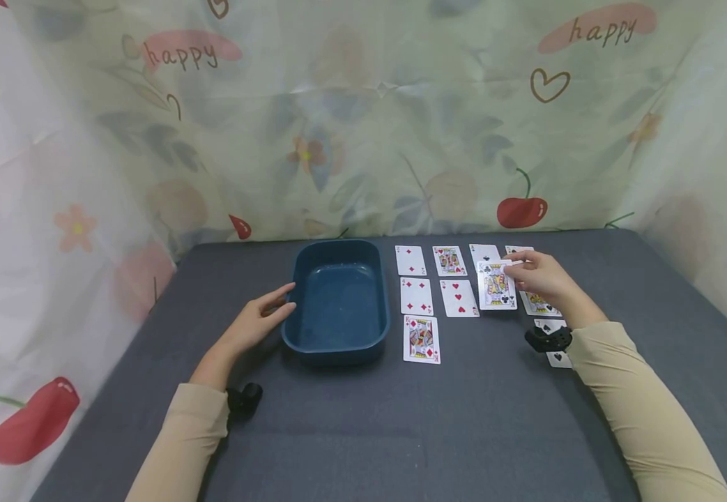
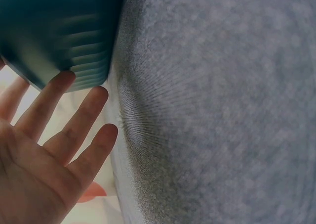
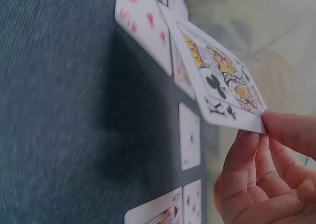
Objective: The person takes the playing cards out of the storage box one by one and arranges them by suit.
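My right hand (image 1: 541, 277) pinches a king of clubs playing card (image 1: 498, 286) between thumb and fingers, lifted above the table. In the right wrist view the same king of clubs (image 3: 224, 78) hangs tilted, gripped at one corner. Beneath and around it lie face-up cards in rows, among them a heart card (image 1: 460, 298), a four of diamonds (image 1: 416, 297) and a king of diamonds (image 1: 422, 339). My left hand (image 1: 256, 319), its fingers spread and fairly straight, is at the left side of a dark blue plastic tub (image 1: 336, 348). Fingertips reach the tub wall (image 2: 84, 36) in the left wrist view.
A grey cloth (image 1: 350, 432) covers the table. Other cards lie at the back, including a two of diamonds (image 1: 410, 261) and a red face card (image 1: 449, 261). A spade card (image 1: 559, 359) is partly hidden under the right wrist. A patterned curtain (image 1: 363, 139) hangs behind.
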`<action>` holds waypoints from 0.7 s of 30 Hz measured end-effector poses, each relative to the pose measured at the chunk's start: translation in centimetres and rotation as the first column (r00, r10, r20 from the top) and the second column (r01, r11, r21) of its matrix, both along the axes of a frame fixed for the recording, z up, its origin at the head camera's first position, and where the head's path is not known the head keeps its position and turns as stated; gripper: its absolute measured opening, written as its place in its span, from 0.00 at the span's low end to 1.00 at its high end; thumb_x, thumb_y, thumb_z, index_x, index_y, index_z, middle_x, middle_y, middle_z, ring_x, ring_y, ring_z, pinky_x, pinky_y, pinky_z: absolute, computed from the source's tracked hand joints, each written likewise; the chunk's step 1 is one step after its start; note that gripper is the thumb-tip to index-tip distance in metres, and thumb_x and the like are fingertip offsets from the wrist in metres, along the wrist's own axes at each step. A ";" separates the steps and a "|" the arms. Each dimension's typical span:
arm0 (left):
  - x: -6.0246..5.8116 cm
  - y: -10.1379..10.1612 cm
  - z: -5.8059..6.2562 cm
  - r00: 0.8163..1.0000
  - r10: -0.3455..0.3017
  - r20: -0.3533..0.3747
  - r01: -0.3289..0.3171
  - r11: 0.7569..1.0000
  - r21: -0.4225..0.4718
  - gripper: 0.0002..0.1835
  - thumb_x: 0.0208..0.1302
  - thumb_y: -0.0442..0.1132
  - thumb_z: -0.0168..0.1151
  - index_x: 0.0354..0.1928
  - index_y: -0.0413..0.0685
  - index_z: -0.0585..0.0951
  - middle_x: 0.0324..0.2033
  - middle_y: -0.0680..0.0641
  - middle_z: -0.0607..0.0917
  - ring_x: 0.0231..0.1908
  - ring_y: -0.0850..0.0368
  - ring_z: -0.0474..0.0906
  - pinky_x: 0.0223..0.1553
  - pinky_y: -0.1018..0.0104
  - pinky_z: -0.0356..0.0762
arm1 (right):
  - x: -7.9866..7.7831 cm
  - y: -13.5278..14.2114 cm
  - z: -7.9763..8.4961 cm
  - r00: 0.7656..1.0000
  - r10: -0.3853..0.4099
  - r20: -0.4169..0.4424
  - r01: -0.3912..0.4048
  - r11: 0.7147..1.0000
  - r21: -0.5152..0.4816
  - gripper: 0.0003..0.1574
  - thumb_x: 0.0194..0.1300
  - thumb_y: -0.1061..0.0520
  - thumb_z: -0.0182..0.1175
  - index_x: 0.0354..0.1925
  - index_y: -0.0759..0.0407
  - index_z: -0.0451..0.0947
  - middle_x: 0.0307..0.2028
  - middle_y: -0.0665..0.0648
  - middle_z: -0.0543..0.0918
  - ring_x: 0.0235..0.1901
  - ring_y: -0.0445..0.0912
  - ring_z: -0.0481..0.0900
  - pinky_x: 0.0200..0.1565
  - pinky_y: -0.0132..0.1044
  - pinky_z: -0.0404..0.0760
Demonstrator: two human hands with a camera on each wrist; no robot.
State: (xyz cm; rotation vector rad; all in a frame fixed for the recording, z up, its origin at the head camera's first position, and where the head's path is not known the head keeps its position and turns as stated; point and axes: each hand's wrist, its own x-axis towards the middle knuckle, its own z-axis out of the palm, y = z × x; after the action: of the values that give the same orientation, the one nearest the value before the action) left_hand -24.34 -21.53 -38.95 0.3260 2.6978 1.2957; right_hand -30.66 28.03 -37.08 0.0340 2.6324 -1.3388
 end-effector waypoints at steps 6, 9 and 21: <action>-0.1 -0.1 -0.1 1.000 0.004 0.005 -0.004 1.000 -0.006 0.31 0.68 0.56 0.48 0.71 0.58 0.58 0.68 0.36 0.63 0.67 0.36 0.60 0.63 0.39 0.61 | -0.2 0.5 -0.6 0.998 -0.029 0.054 0.026 0.999 0.041 0.36 0.69 0.48 0.50 0.67 0.68 0.56 0.59 0.71 0.69 0.41 0.43 0.71 0.38 0.28 0.73; -0.1 -0.1 -0.1 1.000 0.004 0.008 -0.004 1.000 -0.008 0.31 0.68 0.56 0.48 0.71 0.59 0.58 0.68 0.36 0.63 0.67 0.36 0.60 0.63 0.39 0.62 | -0.5 0.7 -0.9 0.998 -0.037 0.058 0.032 0.996 0.079 0.35 0.69 0.49 0.50 0.65 0.68 0.58 0.57 0.71 0.70 0.41 0.46 0.72 0.37 0.29 0.72; -0.1 -0.2 -0.1 1.000 0.001 -0.001 -0.001 1.000 -0.009 0.31 0.69 0.56 0.48 0.71 0.59 0.58 0.68 0.36 0.63 0.67 0.36 0.60 0.63 0.39 0.62 | -1.4 1.0 -1.5 0.999 -0.016 0.049 0.007 0.987 0.162 0.32 0.67 0.53 0.51 0.62 0.71 0.62 0.51 0.71 0.71 0.39 0.47 0.73 0.34 0.29 0.73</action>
State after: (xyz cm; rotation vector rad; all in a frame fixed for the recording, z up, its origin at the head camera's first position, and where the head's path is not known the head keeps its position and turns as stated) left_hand -24.45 -21.68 -39.07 0.3243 2.7042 1.2843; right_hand -32.07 29.02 -38.53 0.1038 2.6957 -1.1095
